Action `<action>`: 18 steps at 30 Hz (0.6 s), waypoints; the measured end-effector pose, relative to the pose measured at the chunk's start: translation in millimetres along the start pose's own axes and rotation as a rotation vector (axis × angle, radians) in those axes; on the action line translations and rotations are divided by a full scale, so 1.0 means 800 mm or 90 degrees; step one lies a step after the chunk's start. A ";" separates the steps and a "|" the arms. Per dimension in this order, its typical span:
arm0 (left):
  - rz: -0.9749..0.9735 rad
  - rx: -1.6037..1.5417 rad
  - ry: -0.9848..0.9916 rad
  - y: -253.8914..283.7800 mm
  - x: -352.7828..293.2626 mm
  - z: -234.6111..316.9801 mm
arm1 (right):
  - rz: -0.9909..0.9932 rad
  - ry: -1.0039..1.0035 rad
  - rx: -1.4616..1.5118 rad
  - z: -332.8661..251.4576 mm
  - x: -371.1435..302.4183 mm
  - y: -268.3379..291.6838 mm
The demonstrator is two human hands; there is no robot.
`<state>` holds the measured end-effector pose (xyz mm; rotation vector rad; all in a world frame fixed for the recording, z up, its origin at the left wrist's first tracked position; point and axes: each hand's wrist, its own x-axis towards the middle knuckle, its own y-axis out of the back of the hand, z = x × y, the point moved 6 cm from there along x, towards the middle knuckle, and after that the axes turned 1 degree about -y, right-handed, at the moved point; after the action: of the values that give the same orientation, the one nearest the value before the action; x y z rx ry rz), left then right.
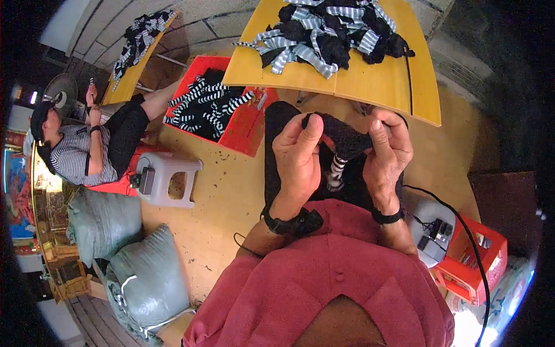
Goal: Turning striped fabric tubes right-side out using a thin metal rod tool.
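Between my hands, above my lap, a fuzzy black knit piece [347,134] is stretched by its edge. A black-and-white striped tube [337,168] hangs down from it; whether it is a sock or a glove I cannot tell. My left hand [298,159] pinches the left end between thumb and fingers. On the other side my right hand [388,153] grips the right end the same way, with its thumb up. On the yellow table [283,78] ahead lies a heap of similar black and grey-striped knit pieces [329,34].
Left of the table stands a red bin [245,124] of striped knit pieces. Another person [87,144] sits farther left, near a grey stool [167,179]. Stuffed sacks [147,277] lie lower left. A red stool [477,260] and black cable [477,254] are at my right.
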<state>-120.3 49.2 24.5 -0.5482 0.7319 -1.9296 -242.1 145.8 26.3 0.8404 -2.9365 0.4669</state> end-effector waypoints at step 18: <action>0.006 0.309 -0.099 0.000 -0.002 0.029 | -0.435 -0.107 0.125 0.024 -0.050 -0.037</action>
<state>-104.9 44.6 41.3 -0.3819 0.1524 -1.9392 -192.0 136.5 10.6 1.8779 -2.5109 0.6456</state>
